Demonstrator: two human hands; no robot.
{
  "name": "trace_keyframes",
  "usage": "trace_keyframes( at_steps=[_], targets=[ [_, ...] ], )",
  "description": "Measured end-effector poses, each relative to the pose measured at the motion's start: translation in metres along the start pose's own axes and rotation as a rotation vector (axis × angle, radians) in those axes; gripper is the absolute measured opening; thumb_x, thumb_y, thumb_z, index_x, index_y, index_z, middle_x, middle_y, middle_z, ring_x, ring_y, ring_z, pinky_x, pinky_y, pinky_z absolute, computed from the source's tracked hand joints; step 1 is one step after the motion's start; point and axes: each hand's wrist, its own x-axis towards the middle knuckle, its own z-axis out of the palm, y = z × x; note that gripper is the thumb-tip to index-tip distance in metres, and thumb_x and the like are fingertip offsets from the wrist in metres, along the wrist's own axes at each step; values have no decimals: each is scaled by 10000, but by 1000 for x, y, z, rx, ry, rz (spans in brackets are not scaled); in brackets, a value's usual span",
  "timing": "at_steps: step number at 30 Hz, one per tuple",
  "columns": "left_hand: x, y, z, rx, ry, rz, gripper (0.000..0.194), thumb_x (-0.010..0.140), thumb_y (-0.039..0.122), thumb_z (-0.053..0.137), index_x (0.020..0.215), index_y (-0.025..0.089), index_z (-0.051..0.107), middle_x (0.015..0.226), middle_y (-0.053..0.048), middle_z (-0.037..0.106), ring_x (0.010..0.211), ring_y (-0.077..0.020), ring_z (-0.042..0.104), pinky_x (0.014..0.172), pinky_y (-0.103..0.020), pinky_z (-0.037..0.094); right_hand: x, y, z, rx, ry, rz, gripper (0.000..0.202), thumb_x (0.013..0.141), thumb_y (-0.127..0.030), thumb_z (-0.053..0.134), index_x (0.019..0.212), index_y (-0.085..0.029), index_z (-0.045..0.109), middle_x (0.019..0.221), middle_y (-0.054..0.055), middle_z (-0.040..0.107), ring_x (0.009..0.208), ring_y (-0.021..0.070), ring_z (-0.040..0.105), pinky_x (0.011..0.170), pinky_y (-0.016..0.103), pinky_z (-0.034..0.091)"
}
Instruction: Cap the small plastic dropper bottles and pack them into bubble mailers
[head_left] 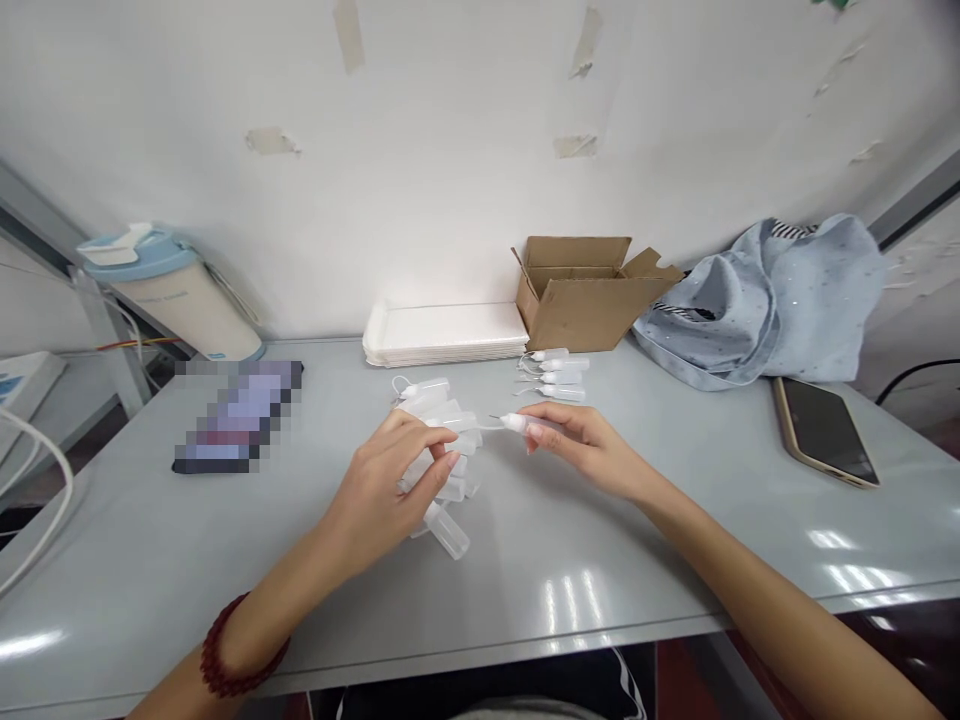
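My right hand is closed around a small needle-tip bottle, its white collar and thin metal needle pointing left. A pale strap stretches left from that bottle toward the pile; its far end is hard to make out. Over the pile of translucent plastic bottles hovers my left hand, thumb and index fingertip slightly apart with nothing visible between them. It hides part of the pile. Several more needle-tip bottles lie side by side in a short column beyond my right hand, needles to the left.
Against the wall stand a stack of white trays and an open cardboard box. A blue cloth bag and a phone lie right. On the left are a tumbler and a blurred-out phone. The grey table's front edge is near me.
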Motion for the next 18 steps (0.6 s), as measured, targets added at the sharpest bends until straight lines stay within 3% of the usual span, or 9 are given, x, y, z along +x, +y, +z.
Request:
trace_keyframes(
  at_steps=[5, 11, 18],
  targets=[
    [-2, 1, 0, 24, 21, 12, 173, 883, 203, 540, 1051, 191, 578, 769, -17, 624, 794, -174, 523, 651, -276, 450, -4, -5, 1, 103, -90, -18, 237, 917, -360, 481, 958, -194, 644, 774, 1, 603, 791, 141, 558, 765, 273, 395],
    [1, 6, -2, -22, 14, 41, 140, 898, 141, 488, 843, 187, 607, 712, -11, 622, 726, -157, 489, 647, -278, 438, -7, -9, 6, 111, -131, -11, 258, 912, -374, 485, 955, -179, 649, 736, 1, 592, 751, 135, 544, 724, 263, 390],
    [-1, 7, -3, -77, -12, 65, 139, 866, 138, 531, 976, 189, 599, 762, -20, 630, 784, -172, 497, 680, -304, 449, -7, -9, 6, 69, -113, 11, 283, 919, -393, 463, 931, -178, 646, 720, 1, 571, 721, 132, 518, 686, 261, 381]
  ],
)
